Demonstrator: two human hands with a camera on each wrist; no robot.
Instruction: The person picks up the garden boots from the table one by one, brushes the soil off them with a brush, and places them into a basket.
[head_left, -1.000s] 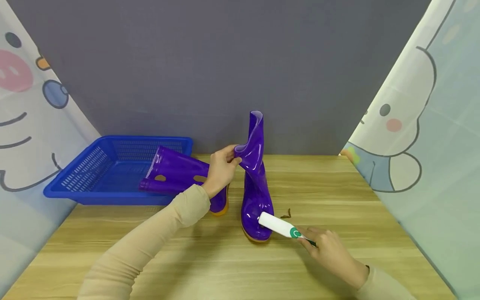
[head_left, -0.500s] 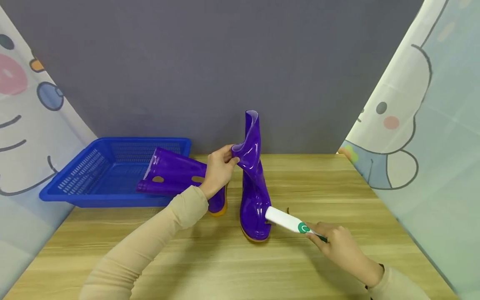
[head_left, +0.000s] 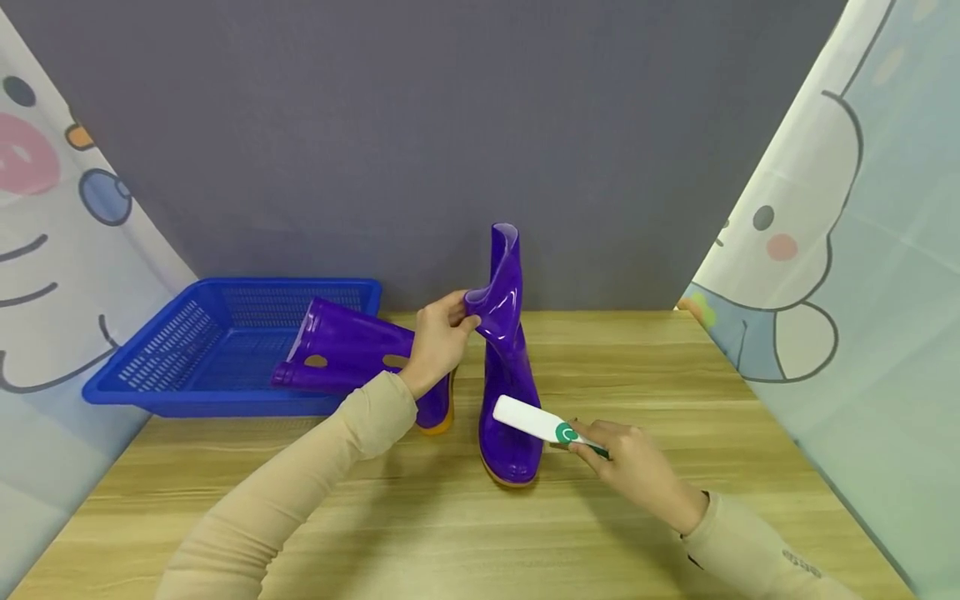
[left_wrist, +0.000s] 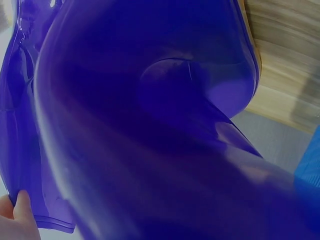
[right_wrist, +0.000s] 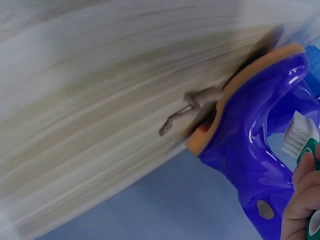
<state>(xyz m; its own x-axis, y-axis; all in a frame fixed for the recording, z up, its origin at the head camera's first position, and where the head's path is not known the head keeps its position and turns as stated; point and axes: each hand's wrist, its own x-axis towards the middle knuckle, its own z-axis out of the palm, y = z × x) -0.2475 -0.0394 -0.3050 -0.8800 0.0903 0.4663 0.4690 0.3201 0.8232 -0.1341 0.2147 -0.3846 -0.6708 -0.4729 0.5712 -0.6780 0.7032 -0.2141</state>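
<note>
A purple rubber boot [head_left: 513, 450] with an orange sole stands upright on the table, its top folded inward. My left hand [head_left: 441, 337] pinches the rim of its shaft between thumb and fingers. In the left wrist view, the left thumb and fingers [left_wrist: 20, 220] grip the edge at lower left, while a second purple boot fills most of the view. My right hand [head_left: 641, 471] holds a white brush [head_left: 528, 419] with a green handle over the boot's instep. Pale bristles [right_wrist: 298, 135] show in the right wrist view; whether they touch the boot I cannot tell.
The second purple boot [head_left: 356, 337] leans with its shaft over the rim of a blue plastic basket [head_left: 247, 404]. Brown bits [right_wrist: 192, 107] lie on the wooden table [head_left: 465, 550] beside the upright boot's sole. A grey panel [head_left: 465, 150] stands behind.
The brush first slid right toward the boot's side and brown bits came to its edge. Now brush and right hand are back left and higher, over the instep. The left hand keeps its grip.
</note>
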